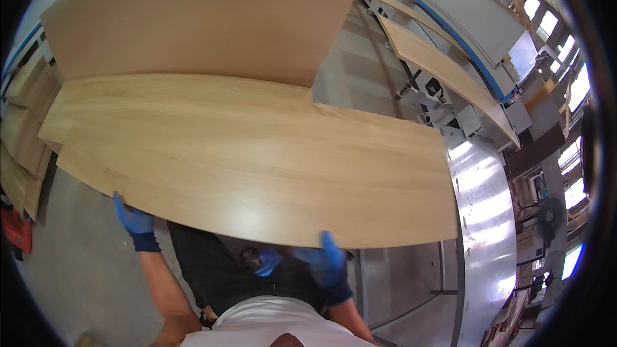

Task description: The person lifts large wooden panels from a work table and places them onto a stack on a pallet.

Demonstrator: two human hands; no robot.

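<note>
Oak-toned, the panel [257, 160] ends by the left edge of the metal tabletop [485, 231], not yet released: the left hand [135, 220] pinches its near edge; the right hand [326, 263] is there too, grip too blurred to tell.

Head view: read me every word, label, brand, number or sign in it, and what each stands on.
No text can be read.
Upper wood-grain panel: no lettering visible.
Blue-gloved left hand and right hand: none visible.
Shiny metal table: none made out.
Black fan: too small and blurred to tell.
</note>
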